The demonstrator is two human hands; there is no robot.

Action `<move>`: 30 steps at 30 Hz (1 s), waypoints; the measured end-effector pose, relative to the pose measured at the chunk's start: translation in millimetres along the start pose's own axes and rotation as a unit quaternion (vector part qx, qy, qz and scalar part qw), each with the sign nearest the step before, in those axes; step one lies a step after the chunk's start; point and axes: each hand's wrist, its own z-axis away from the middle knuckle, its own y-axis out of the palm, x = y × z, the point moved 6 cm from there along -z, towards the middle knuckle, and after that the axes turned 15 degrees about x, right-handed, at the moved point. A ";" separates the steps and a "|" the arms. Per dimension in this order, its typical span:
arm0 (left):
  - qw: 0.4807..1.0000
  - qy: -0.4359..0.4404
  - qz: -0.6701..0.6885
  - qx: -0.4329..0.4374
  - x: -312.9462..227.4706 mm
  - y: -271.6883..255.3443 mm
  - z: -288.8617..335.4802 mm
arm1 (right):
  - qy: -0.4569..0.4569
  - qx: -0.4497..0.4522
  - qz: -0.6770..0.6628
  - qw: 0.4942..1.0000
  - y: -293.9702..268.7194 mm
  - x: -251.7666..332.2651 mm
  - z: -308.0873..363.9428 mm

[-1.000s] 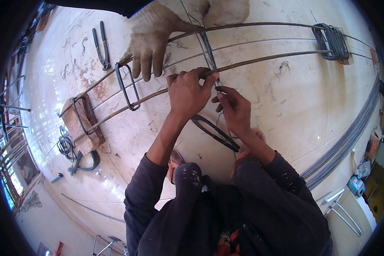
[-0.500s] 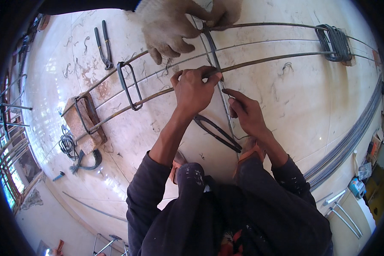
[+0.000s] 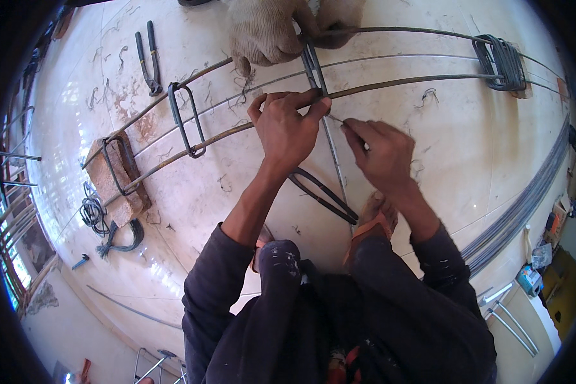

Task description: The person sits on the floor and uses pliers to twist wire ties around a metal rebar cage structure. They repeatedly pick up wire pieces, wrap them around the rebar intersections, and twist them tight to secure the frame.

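My left hand (image 3: 289,131) is closed around the near long steel bar (image 3: 390,83), where it meets a rectangular steel stirrup (image 3: 321,75). Its thumb and fingers press on that joint. From the joint a thin tie wire (image 3: 335,118) runs to my right hand (image 3: 385,153), which pinches the wire's end between thumb and fingers. Just beyond, another person's gloved hands (image 3: 265,35) rest on the far bar by the top of the same stirrup. A second stirrup (image 3: 189,121) hangs on the bars to the left. Dark-handled pincers (image 3: 326,197) lie below my hands, near my feet.
Bricks (image 3: 116,176) prop the bars' left end; a stack of stirrups (image 3: 507,64) sits at the right end. Other pincers (image 3: 148,61) lie far left. Wire coils (image 3: 95,214) are beside the bricks. Long rods (image 3: 525,198) lie along the right side.
My right hand has moved up and right, its fingers now curled on the wire, which shows stretched from the joint. The gloved hands have shifted slightly. The view has moved a little.
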 end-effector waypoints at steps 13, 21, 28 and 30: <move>1.000 -0.020 0.005 0.010 0.1 -2.2 -1.8 | -0.299 0.074 0.197 0.931 -37.5 -2.9 -85.2; 1.000 -0.029 -0.007 0.003 4.0 0.3 -1.8 | -0.288 0.056 0.080 0.953 -25.2 -21.3 -97.0; 0.999 -0.008 -0.031 -0.041 -3.2 -1.5 1.6 | -0.243 0.097 0.139 0.955 -12.8 -21.3 -99.1; 0.997 0.000 -0.039 -0.063 -5.0 -0.9 3.1 | -0.262 0.063 0.121 0.955 -13.2 -22.8 -101.5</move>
